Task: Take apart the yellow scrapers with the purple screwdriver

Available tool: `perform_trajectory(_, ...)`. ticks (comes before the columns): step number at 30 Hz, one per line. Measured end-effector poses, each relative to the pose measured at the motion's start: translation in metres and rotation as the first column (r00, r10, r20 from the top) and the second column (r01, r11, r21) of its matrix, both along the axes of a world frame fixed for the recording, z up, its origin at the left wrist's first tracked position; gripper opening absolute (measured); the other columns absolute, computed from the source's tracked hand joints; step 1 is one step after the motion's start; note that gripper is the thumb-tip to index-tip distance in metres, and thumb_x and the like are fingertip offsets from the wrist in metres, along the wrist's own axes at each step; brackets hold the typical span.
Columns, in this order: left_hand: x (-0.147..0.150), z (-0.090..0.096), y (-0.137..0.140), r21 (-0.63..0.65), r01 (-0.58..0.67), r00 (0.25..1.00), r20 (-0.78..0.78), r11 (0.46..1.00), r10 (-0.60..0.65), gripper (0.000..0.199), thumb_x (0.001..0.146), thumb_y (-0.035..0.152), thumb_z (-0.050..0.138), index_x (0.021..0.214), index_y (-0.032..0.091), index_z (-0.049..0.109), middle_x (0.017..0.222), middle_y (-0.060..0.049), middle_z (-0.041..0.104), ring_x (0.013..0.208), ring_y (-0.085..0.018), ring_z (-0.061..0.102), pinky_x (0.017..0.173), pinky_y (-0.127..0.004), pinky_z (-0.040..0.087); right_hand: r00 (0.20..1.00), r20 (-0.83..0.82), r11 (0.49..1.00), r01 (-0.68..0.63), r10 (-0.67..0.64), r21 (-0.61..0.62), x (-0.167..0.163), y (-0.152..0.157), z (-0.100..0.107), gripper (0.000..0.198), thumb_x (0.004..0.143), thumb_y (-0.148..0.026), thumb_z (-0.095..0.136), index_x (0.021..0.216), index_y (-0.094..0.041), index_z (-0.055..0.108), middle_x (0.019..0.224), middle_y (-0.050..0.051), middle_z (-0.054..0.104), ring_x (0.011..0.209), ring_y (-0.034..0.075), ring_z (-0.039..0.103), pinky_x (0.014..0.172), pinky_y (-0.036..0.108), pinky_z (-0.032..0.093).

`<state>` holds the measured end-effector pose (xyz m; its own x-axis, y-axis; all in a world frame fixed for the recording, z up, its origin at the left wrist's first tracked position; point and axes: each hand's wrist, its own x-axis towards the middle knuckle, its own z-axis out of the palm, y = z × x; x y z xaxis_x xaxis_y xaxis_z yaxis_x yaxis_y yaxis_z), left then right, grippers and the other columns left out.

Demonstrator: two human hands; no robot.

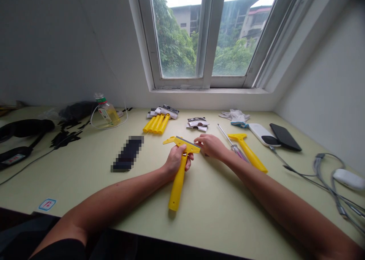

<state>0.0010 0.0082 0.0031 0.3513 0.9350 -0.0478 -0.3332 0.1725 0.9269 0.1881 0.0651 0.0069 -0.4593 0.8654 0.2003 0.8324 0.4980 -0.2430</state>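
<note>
My left hand [174,161] is closed around the neck of a yellow scraper [179,180], whose handle slants down toward me. A grey blade strip runs along the top of its head, and a yellow cover piece [169,139] juts out at the left end. Just right of the head is my right hand [210,145], fingers curled together; what they hold, if anything, is hidden. A small dark piece shows beneath that hand. Beside my right forearm lie a screwdriver [232,144] with a clear handle and a second yellow scraper [251,153].
Several yellow handles [156,123] lie below packaging cards [168,110] at the back. More cards [197,123], white gloves [235,116], a white device [264,134], a black phone [285,137] and cables [325,180] lie rightward. A bottle [108,113] and headphones [25,132] occupy the left.
</note>
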Motion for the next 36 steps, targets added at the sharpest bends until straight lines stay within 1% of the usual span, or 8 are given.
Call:
perform_trajectory(9,0.000,-0.003,0.001,0.019,-0.003,1.000,-0.022,1.000,0.004,0.033,0.082,0.049,0.053,0.083,0.017,0.046,0.063,0.001,0.059,0.033,-0.008,0.046,0.034,-0.022,0.033,0.997,-0.048,0.998,-0.058,0.056,-0.037,-0.002,0.004,0.004,0.022,0.079,-0.012,0.053,0.085,-0.016,0.073,0.087,0.009,0.072,0.077,0.019,0.062,0.072,0.029,0.040)
perform_trajectory(14,0.002,-0.003,-0.001,0.029,-0.017,1.000,-0.014,0.999,0.017,0.032,0.084,0.048,0.053,0.085,0.017,0.045,0.063,0.002,0.059,0.033,-0.008,0.046,0.034,-0.021,0.033,0.977,-0.210,0.993,-0.059,0.038,-0.098,0.007,-0.002,0.037,0.024,0.089,-0.032,0.051,0.090,-0.017,0.070,0.084,0.005,0.071,0.074,0.015,0.061,0.068,0.026,0.043)
perform_trajectory(17,0.003,-0.003,-0.002,0.029,-0.066,0.998,-0.003,0.997,0.066,0.031,0.084,0.048,0.053,0.084,0.018,0.044,0.062,0.003,0.058,0.033,-0.008,0.046,0.034,-0.020,0.031,0.928,-0.358,0.973,-0.172,0.109,-0.151,0.006,-0.013,0.061,0.027,0.086,-0.041,0.057,0.088,-0.018,0.071,0.082,0.003,0.069,0.074,0.015,0.059,0.068,0.026,0.042)
perform_trajectory(20,0.004,-0.003,-0.002,0.026,-0.098,0.995,-0.001,0.995,0.098,0.032,0.084,0.048,0.053,0.084,0.018,0.044,0.062,0.003,0.058,0.033,-0.007,0.046,0.034,-0.020,0.030,0.912,-0.371,0.941,-0.264,0.172,-0.213,-0.002,-0.024,0.073,0.022,0.083,-0.037,0.062,0.085,-0.019,0.073,0.079,0.003,0.068,0.073,0.015,0.057,0.068,0.026,0.041)
perform_trajectory(25,0.004,-0.005,-0.002,0.057,-0.094,0.995,-0.015,0.994,0.095,0.032,0.085,0.049,0.053,0.085,0.017,0.047,0.062,0.002,0.058,0.034,-0.007,0.047,0.034,-0.020,0.030,0.945,-0.273,0.948,-0.241,0.181,-0.208,-0.013,-0.029,0.065,0.014,0.081,-0.030,0.064,0.079,-0.021,0.074,0.074,0.001,0.063,0.069,0.013,0.052,0.065,0.025,0.038)
perform_trajectory(30,0.004,-0.006,-0.002,0.078,-0.104,0.994,-0.014,0.992,0.105,0.033,0.086,0.049,0.053,0.087,0.017,0.046,0.061,0.002,0.059,0.034,-0.007,0.047,0.035,-0.020,0.030,0.942,-0.287,0.960,-0.228,0.175,-0.164,-0.016,-0.026,0.057,0.012,0.081,-0.028,0.063,0.078,-0.018,0.069,0.082,0.003,0.056,0.073,0.013,0.052,0.068,0.026,0.040)
perform_trajectory(33,0.004,-0.007,-0.002,0.089,-0.110,0.994,-0.020,0.990,0.112,0.033,0.087,0.050,0.052,0.087,0.017,0.046,0.061,0.002,0.059,0.034,-0.007,0.047,0.035,-0.019,0.031,0.941,-0.302,0.961,-0.212,0.151,-0.180,-0.015,-0.025,0.056,0.012,0.080,-0.029,0.064,0.084,-0.018,0.066,0.085,0.003,0.054,0.077,0.015,0.052,0.069,0.028,0.042)
perform_trajectory(36,0.004,-0.007,-0.003,0.103,-0.092,0.995,-0.038,0.990,0.096,0.035,0.087,0.051,0.052,0.087,0.016,0.047,0.062,0.002,0.060,0.034,-0.007,0.047,0.035,-0.020,0.032,0.920,-0.372,0.943,-0.224,0.122,-0.246,-0.011,-0.022,0.053,0.026,0.077,-0.030,0.066,0.099,-0.019,0.061,0.102,0.006,0.056,0.087,0.017,0.053,0.070,0.028,0.045)
